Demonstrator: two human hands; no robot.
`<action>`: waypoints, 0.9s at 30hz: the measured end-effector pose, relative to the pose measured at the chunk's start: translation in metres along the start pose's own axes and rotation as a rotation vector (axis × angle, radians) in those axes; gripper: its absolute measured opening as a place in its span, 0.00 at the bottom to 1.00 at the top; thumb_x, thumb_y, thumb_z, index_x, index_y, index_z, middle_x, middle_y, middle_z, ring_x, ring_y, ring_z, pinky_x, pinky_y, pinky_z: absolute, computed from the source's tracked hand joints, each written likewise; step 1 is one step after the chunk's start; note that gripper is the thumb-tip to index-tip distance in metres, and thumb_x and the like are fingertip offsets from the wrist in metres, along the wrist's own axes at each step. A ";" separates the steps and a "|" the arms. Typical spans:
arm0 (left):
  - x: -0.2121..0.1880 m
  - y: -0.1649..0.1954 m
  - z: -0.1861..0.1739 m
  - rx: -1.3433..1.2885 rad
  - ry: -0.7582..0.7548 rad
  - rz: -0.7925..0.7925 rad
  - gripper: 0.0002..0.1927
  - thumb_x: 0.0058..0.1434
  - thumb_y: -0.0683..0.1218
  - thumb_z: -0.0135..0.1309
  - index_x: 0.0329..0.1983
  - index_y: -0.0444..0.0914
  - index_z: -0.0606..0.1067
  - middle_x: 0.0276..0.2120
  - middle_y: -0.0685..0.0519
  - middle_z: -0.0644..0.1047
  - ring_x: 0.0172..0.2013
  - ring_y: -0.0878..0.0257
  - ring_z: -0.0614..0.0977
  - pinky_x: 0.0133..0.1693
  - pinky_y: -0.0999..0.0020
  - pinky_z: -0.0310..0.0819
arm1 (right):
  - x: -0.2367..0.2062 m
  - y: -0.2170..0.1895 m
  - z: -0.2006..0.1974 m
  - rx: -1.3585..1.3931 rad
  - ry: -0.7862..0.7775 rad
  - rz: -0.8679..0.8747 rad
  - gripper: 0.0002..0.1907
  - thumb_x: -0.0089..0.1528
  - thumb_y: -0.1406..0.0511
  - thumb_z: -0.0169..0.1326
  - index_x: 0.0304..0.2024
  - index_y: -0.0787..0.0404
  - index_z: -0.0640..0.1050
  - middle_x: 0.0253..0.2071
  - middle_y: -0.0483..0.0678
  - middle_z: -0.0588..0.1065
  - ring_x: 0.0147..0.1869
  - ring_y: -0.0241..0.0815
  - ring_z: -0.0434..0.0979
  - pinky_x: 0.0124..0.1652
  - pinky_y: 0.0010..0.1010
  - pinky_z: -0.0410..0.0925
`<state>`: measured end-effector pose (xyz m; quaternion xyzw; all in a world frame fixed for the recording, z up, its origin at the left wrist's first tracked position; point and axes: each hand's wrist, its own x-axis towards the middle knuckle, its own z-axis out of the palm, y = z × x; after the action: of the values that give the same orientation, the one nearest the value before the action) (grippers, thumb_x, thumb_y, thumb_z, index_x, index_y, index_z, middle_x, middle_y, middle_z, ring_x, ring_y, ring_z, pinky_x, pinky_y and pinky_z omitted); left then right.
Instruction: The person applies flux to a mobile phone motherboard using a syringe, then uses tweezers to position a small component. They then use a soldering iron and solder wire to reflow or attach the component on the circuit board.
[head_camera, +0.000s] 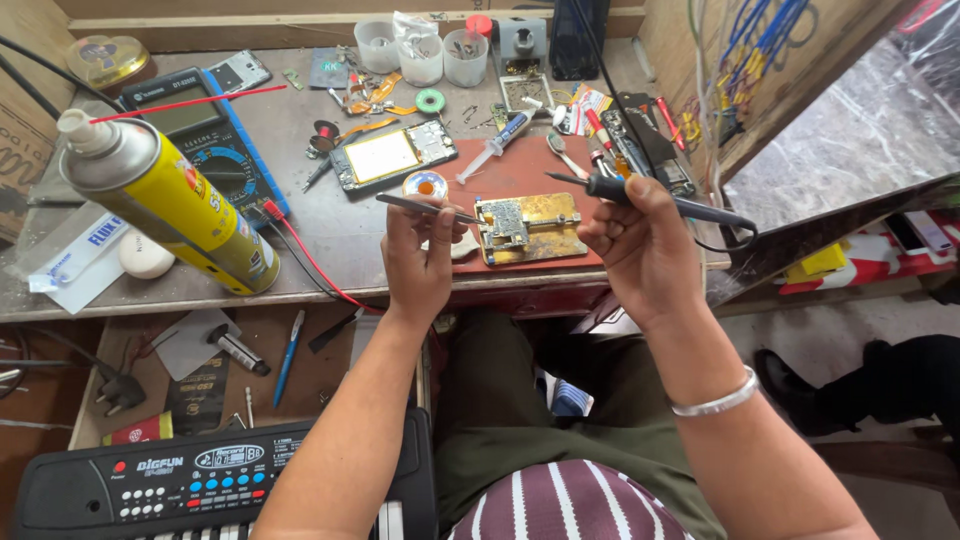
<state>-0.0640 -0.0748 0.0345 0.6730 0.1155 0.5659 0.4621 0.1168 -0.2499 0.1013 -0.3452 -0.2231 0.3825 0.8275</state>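
Note:
My left hand (418, 258) pinches thin metal tweezers (412, 203) whose tip points right toward a small circuit board (508, 222). The board is clamped on a brass-coloured holder (545, 240) lying on a red-brown mat (520, 165). My right hand (630, 240) grips a black soldering iron (640, 195) held above the mat to the right of the board, its tip (553, 177) pointing left and its cable trailing right. A small round tin with orange paste (425, 184) sits just above my left hand.
A yellow spray can (170, 200) lies at the left beside a blue multimeter (205, 135) with red leads. An opened phone (392, 155), a syringe (495, 145), plastic cups (420, 50) and hand tools crowd the bench rear. A black keyboard (200, 490) sits below.

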 end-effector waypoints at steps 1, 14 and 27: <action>0.001 -0.002 0.000 0.003 -0.004 0.006 0.09 0.76 0.43 0.51 0.50 0.35 0.65 0.37 0.50 0.80 0.35 0.65 0.84 0.40 0.71 0.81 | 0.002 0.001 -0.002 0.005 -0.006 0.011 0.08 0.70 0.61 0.56 0.43 0.60 0.77 0.34 0.50 0.80 0.37 0.42 0.81 0.47 0.38 0.76; 0.012 -0.019 0.007 -0.107 -0.064 0.029 0.08 0.77 0.39 0.48 0.54 0.35 0.63 0.44 0.45 0.79 0.42 0.61 0.85 0.44 0.69 0.84 | 0.029 0.036 -0.028 -0.024 -0.064 -0.016 0.08 0.72 0.63 0.55 0.44 0.62 0.72 0.41 0.52 0.79 0.46 0.43 0.83 0.50 0.42 0.77; 0.022 -0.037 0.010 0.069 -0.117 0.139 0.11 0.76 0.36 0.49 0.55 0.37 0.61 0.44 0.42 0.79 0.41 0.57 0.84 0.44 0.67 0.81 | 0.041 0.074 -0.053 -0.541 -0.167 -0.293 0.16 0.67 0.70 0.59 0.56 0.66 0.72 0.47 0.56 0.77 0.48 0.46 0.82 0.53 0.37 0.77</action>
<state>-0.0344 -0.0441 0.0216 0.7269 0.0605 0.5519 0.4041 0.1403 -0.2040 0.0153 -0.4846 -0.4311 0.2131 0.7307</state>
